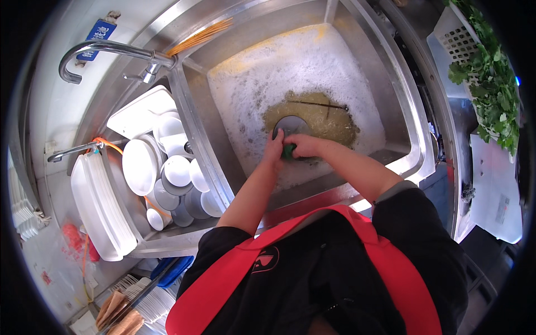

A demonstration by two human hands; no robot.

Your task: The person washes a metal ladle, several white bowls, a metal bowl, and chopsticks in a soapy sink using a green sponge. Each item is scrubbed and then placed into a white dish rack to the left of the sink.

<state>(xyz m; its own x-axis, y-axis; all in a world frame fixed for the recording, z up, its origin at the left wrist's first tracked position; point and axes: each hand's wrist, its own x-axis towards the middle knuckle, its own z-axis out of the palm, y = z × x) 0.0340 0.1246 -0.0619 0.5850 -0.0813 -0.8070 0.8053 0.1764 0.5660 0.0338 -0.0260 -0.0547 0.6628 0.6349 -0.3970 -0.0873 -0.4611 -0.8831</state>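
Both my hands are over a steel sink basin point(389, 79) filled with soapy water point(251, 88). My left hand point(274, 148) grips the near left edge of a round grey dish point(292, 125), its thumb along the rim. In my right hand point(305, 146) is a green scouring pad point(288, 150), held low by the dish's near side. The foam is parted around the dish, showing murky yellowish water. A thin dark stick-like utensil point(320, 104) lies beyond the dish in that murky patch; what it is I cannot tell.
The left basin holds white bowls point(177, 171), grey plates point(166, 194) and a white tray point(144, 111). A stack of white trays point(98, 205) leans at its left. A chrome faucet point(113, 47) and wooden chopsticks point(201, 37) are at the back left. Leafy greens point(494, 92) lie at the right.
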